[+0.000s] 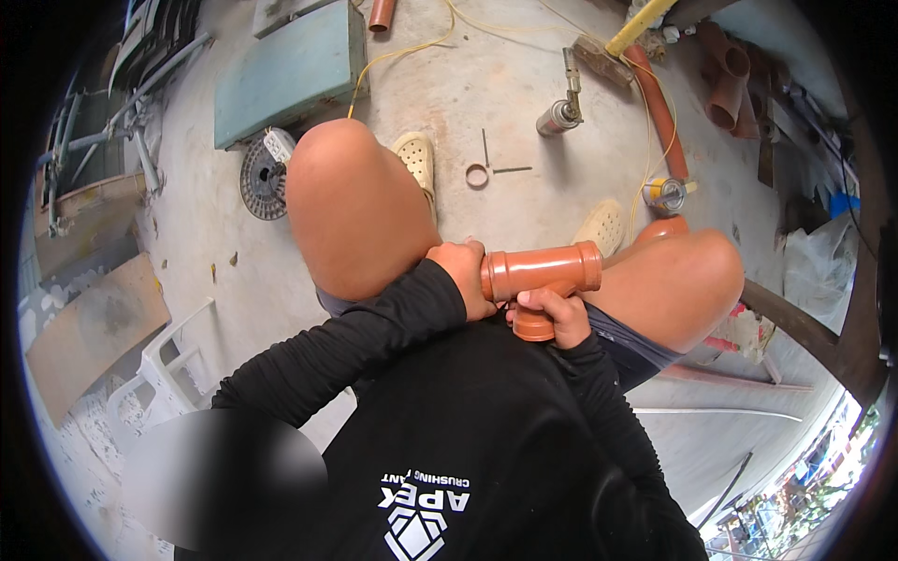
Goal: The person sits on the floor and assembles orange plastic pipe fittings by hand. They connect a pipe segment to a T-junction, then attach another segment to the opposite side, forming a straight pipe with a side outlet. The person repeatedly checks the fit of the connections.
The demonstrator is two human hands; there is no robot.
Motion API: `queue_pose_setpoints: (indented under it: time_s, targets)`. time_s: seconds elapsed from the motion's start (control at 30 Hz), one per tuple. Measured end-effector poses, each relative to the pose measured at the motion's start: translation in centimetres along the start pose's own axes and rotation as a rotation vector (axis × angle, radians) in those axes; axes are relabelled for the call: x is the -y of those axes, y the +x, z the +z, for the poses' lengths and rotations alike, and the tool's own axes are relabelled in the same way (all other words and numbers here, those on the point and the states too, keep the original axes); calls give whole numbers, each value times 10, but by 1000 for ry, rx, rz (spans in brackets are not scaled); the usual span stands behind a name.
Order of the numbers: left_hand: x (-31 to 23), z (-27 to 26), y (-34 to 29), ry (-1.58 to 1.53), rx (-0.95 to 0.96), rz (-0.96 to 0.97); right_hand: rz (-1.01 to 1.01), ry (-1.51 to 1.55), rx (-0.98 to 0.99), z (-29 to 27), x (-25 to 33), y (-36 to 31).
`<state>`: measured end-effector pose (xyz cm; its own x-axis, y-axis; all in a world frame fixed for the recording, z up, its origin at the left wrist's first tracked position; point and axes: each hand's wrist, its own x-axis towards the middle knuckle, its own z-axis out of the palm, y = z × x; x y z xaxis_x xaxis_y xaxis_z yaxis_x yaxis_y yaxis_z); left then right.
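Note:
An orange-brown plastic pipe tee (543, 269) lies across my lap, its main tube running left to right and its short branch toward my body. My left hand (459, 273) is closed around the tee's left end, with part of its fingers hidden. My right hand (558, 316) is wrapped round the branch, thumb on top. On the floor beyond are a cut pipe ring (477, 176) and two thin dark rods, one of them a rod (512, 170) lying sideways.
Ahead stands a gas torch (559, 118). A yellow-handled hammer (603, 62) and an orange pipe (659, 114) lie right of it, near an open can (664, 194). A teal box (290, 70), a cable reel (262, 179) and a white plastic chair (173, 366) are leftward. A yellow cord crosses the floor.

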<state>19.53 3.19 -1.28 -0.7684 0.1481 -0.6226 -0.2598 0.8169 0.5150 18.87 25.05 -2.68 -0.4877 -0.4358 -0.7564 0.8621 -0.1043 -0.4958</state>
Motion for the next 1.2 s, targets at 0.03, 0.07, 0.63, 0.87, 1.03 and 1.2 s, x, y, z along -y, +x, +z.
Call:
queue_pose_setpoints:
  time_s: [0.03,0.07,0.63,0.87,1.03,1.2]
  targets:
    - [1,1,0,-6,-6,19,0,-11,20,-1,0,1]
    - [2,2,-1,-11,-13,39,41,-35,15,-2,0,1]
    - [-6,-24,-9,-231,-173,160,-104,-146,141,14,38,-1]
    - [-43,-119,-7,-308,-509,852,-478,-84,285,23,124,-16]
    - [-66,-167,-4,-168,-710,977,-702,-336,287,42,178,-22]
    - [-75,-197,1,-130,-824,1043,-823,-409,231,62,214,-27]
